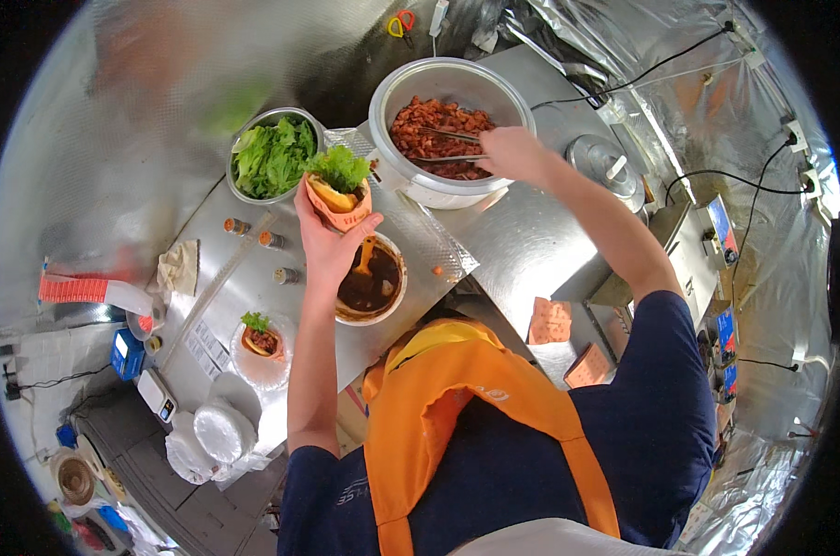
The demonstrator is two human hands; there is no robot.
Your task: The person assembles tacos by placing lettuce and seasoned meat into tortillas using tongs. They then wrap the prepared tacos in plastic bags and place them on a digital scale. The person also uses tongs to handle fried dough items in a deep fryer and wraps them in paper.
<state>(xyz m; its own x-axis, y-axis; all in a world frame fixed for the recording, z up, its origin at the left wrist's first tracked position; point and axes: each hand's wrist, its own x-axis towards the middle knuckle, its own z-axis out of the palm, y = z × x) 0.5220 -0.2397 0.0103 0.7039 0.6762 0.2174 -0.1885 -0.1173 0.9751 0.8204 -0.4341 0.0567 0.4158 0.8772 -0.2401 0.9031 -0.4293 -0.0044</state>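
My left hand (331, 243) is wrapped around a filled bun (338, 199) in an orange-pink paper sleeve, with green lettuce (340, 168) sticking out of its top. Metal tongs (449, 158) are gripped in my right hand (511, 154), and their tips reach into reddish-brown chopped meat (426, 117) in a deep white and silver pot (380, 148). Just below the left hand stands a white tub (402, 295) of dark brown sauce with a yellow-orange utensil (365, 255) in it. A metal bowl of lettuce leaves (271, 159) is to the left of the bun.
Several small spice jars (271, 240) stand on the left steel counter (239, 298). A second wrapped bun (261, 341) sits near stacked plastic lids (223, 431) and a white scale (157, 397). To the right are a round metal lid (607, 169), paper sleeves (550, 321) and cables.
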